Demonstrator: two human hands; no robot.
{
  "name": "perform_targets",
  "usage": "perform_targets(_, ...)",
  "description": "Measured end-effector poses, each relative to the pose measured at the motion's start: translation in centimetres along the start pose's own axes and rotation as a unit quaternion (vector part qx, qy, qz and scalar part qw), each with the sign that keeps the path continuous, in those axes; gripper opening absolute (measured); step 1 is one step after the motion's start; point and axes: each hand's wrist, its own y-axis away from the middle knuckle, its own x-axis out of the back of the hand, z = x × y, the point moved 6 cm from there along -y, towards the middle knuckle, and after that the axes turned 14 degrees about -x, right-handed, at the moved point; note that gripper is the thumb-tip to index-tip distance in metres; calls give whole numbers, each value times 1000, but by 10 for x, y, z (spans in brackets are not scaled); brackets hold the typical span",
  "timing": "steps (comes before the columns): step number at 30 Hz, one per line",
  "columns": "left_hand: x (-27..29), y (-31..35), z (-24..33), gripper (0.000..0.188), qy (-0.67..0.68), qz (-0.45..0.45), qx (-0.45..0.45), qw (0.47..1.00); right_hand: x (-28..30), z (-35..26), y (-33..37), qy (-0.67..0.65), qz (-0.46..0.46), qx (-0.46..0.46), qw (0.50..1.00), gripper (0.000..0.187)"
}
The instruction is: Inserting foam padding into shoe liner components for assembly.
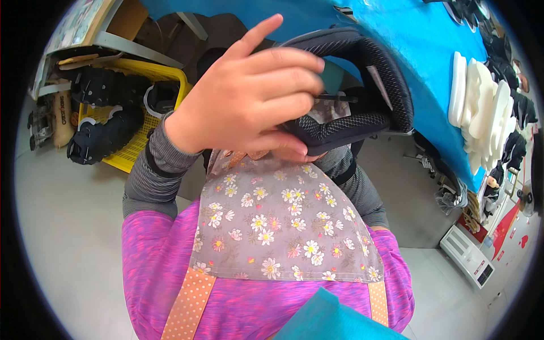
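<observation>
A black shoe point(391, 73), with a padded collar and mesh lining, is held up in front of my chest, its opening facing me. My left hand point(249, 93) is in front of it, back of the hand showing, with the little finger stretched upward. The other fingers curl together around a thin dark rod point(340, 98) that points into the opening; its kind is unclear. My left thumb rests at the collar's lower edge. My right hand point(313, 157) is under the shoe and supports it; only a little skin shows below the collar, the rest hidden.
At the left, a yellow plastic basket point(122, 153) holds several black shoes point(107, 133). A blue-covered table point(430, 107) runs beyond the shoe, with white foot-shaped pieces point(479, 102) stacked on its right. A white appliance point(467, 255) stands on the floor at right.
</observation>
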Motion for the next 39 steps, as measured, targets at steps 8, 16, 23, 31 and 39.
perform_targets(8, 10, 27, 1, 46, 163, -31, 106, 980, 53, -8, 64, 325, -173, -49, 929, 35)
perform_targets(16, 9, -21, 20, 43, 173, -8, 0, 985, 87, -178, 3, 329, 20, 194, 924, 62)
perform_targets(23, 35, -31, 34, 48, 42, 21, -64, 997, 69, -184, 0, 380, -21, 265, 886, 60)
perform_targets(31, 49, -24, 53, 56, 14, -56, 3, 998, 43, -185, 8, 326, -49, 216, 919, 45)
perform_targets(39, 47, -27, 41, 37, 120, -191, 101, 969, 41, -177, 16, 375, 53, 98, 920, 50)
